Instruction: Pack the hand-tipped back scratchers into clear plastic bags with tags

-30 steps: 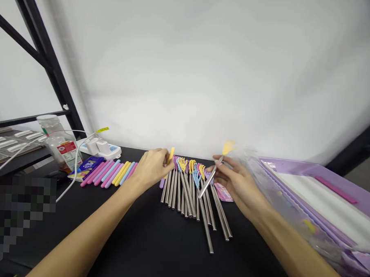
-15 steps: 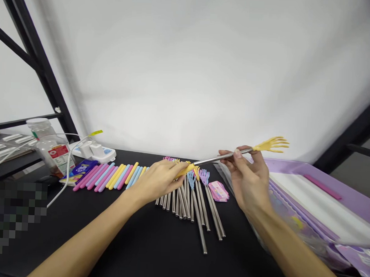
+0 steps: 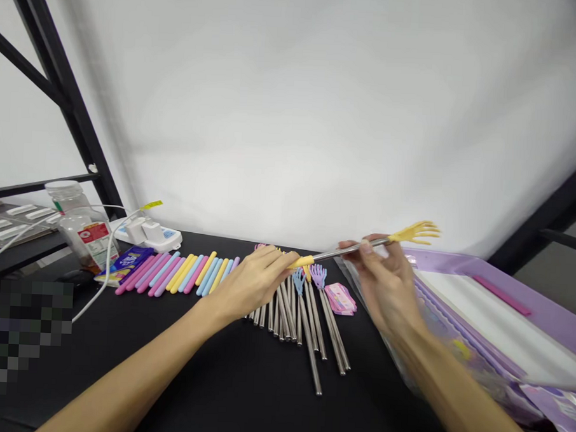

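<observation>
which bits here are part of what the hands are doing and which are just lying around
In hand:
left hand
right hand
yellow back scratcher
yellow sleeve
metal rods
coloured sleeves

Lying about:
power strip
jars
purple tray

Lighting: bright, even, soft shadows
Right hand (image 3: 385,287) was motion-blurred; frame edges bowed; lower-left corner was pixelated

The back scratcher (image 3: 363,246) has a shiny metal shaft and matt yellow plastic claw — like the rods (image 3: 303,312) (brushed steel) on the matt black bench (image 3: 223,379).
</observation>
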{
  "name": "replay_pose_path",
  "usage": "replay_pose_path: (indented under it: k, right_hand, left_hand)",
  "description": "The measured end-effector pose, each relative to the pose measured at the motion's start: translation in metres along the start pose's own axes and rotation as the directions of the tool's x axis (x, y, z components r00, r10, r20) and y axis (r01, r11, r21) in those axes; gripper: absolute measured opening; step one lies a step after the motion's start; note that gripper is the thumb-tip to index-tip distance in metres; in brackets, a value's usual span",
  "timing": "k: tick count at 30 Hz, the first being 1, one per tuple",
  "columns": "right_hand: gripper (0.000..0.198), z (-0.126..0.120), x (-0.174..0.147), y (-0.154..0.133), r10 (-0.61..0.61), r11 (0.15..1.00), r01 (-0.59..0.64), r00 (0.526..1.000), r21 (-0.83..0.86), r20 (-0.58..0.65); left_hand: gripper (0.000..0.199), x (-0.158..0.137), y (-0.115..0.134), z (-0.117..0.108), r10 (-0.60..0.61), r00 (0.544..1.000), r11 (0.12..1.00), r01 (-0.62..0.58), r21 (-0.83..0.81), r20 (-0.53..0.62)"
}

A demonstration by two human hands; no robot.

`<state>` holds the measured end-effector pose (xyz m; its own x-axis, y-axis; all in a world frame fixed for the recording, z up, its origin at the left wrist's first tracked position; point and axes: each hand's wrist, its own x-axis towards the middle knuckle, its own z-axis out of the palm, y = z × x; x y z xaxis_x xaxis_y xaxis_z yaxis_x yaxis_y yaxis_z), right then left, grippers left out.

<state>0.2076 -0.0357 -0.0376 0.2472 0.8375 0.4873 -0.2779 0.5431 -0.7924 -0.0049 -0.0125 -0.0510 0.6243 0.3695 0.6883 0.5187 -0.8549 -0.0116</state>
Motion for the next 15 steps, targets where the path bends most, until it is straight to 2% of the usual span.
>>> replay_pose_path:
  k: [3,5,12,15]
  right_hand:
    - [0.023,0.010,-0.011,0.007,0.084,0.996,-0.084,0.994,0.000,0.071]
    - [0.022,0.015,-0.017,0.011,0.098,0.995,-0.100,0.991,0.019,0.088]
    - [0.015,0.017,-0.027,0.025,0.156,0.981,-0.166,0.983,0.104,0.096]
    - [0.017,0.016,-0.024,0.027,0.176,0.975,-0.187,0.979,0.117,0.100]
  left_hand:
    - [0.023,0.001,0.005,0.003,0.029,0.999,0.998,-0.030,-0.050,-0.022]
    - [0.023,0.001,0.007,0.004,0.048,0.998,0.997,-0.050,-0.055,-0.044]
    - [0.025,-0.001,0.008,0.007,0.087,0.992,0.995,-0.081,0.060,-0.092]
    - [0.024,0.001,0.009,0.009,0.059,0.994,0.996,-0.052,0.070,-0.097]
